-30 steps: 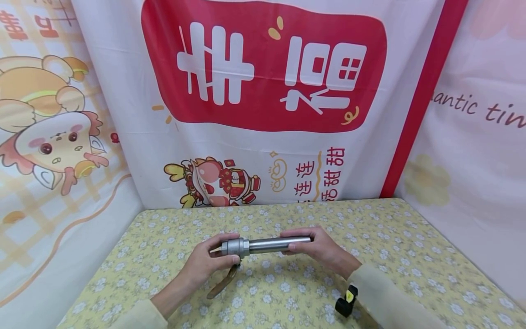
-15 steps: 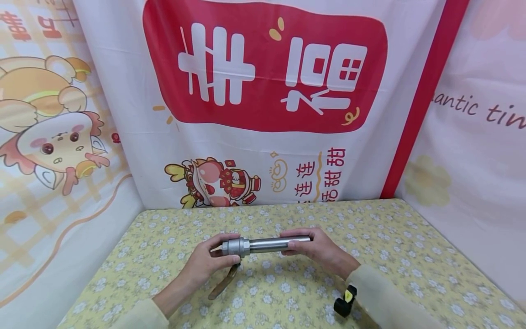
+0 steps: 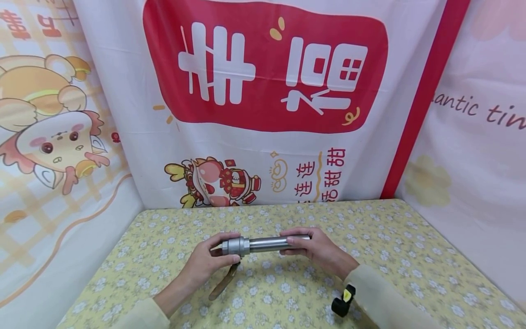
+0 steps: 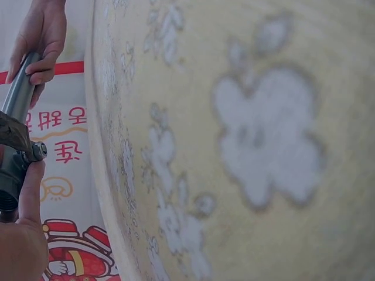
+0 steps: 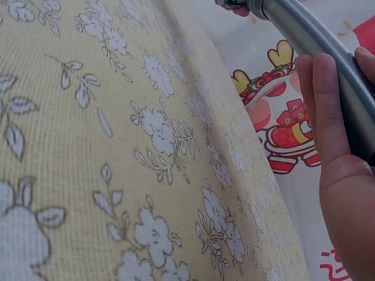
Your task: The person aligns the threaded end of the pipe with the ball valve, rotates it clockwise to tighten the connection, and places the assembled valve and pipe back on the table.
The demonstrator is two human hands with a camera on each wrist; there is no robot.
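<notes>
A broad white cloth backdrop is hanging at the far side, bearing a large red panel with white characters turned sideways. A pale hanging printed with a cartoon animal is covering the left side, and a pale hanging with brown lettering is covering the right. Between them, a yellow cloth patterned with white flowers is covering the table. Two cream sleeves are reaching in from the near side.

The left hand is gripping a silver metal valve fitting with a hexagonal collar, its thumb pressing on the near side and its fingers lying along the far side. The right hand is holding the right end of a smooth silver metal tube, thumb and fingers closing on it from opposite sides. The tube is lying almost level above the middle of the table, its left end meeting the collar. A curved brownish lever is slanting from the fitting toward the near left. Near the right cuff, a small black device is showing a yellow label.
</notes>
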